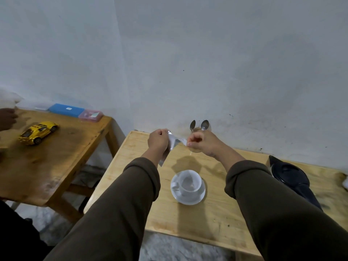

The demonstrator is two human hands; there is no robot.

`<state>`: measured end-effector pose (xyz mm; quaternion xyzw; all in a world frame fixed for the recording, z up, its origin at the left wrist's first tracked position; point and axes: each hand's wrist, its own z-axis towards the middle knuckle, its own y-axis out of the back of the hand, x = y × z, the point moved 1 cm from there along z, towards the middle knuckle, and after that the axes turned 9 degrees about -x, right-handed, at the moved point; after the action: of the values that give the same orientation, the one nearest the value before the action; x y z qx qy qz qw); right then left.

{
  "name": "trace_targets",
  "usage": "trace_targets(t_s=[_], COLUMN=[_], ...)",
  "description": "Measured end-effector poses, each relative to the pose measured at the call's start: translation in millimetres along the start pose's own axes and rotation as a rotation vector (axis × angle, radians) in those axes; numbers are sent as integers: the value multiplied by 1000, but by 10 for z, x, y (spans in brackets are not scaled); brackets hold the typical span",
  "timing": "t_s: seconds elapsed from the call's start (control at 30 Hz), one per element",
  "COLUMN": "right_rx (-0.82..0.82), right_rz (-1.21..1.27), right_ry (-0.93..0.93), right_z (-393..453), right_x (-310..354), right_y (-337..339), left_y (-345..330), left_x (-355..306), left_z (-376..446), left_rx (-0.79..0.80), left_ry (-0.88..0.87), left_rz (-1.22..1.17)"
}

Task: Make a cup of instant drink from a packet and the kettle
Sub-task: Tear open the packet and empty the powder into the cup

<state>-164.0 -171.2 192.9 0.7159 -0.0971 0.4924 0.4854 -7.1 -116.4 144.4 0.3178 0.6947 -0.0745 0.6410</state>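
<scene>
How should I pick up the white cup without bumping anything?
Take the cup by its small handle, which sticks out on the left. Come from the left side, where the table is bare; the kettle sits to the right. The cup stands upright on its saucer, so probably lift straight up.

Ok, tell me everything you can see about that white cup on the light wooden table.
The cup is plain white and glossy, ceramic by the look of it, with a small loop handle on its left side as seen. It stands upright on a matching white saucer, which rests on the light wooden table, nearer the person than both hands. Its inside looks empty and pale, with only shadow showing. No hand touches it; only the saucer beneath does. The dark kettle sits apart to its right.
</scene>
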Motion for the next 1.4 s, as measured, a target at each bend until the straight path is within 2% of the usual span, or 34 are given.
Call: trace_targets(t_s=[0.4, 0.57, 0.73, 0.83, 1.07, 1.17, 1.27, 1.4], right_rx=[114, 74, 140, 170, 50, 56, 74, -21], right_rz=[106, 124, 18, -101, -309, -391, -410, -380], right_ry=[-78, -158, -252, -249, -199, -150, -119, -93], right_z=[-176, -242, -402, -473, -693, -728, -730, -715], right_x=[1, -163, -501, -682, -952, -1074, -1138, -1162], right_y=[129, 101, -68, -213, -556, -643, -661, -652], left_y=[-130, -137, -172, -215, -314, -360, -395, -459], left_x=[58, 253, 568, 728, 947, 958, 909, 852], left_z=[-108, -156, -310, -393, -525, -542, -533, -510], left_rx=[15, 175, 287, 299, 374, 354, 332, 344], left_ry=[17, 58, 109, 160, 166, 131, 117, 112], left_rz=[17, 129, 230, 248, 504, 650, 718, 747])
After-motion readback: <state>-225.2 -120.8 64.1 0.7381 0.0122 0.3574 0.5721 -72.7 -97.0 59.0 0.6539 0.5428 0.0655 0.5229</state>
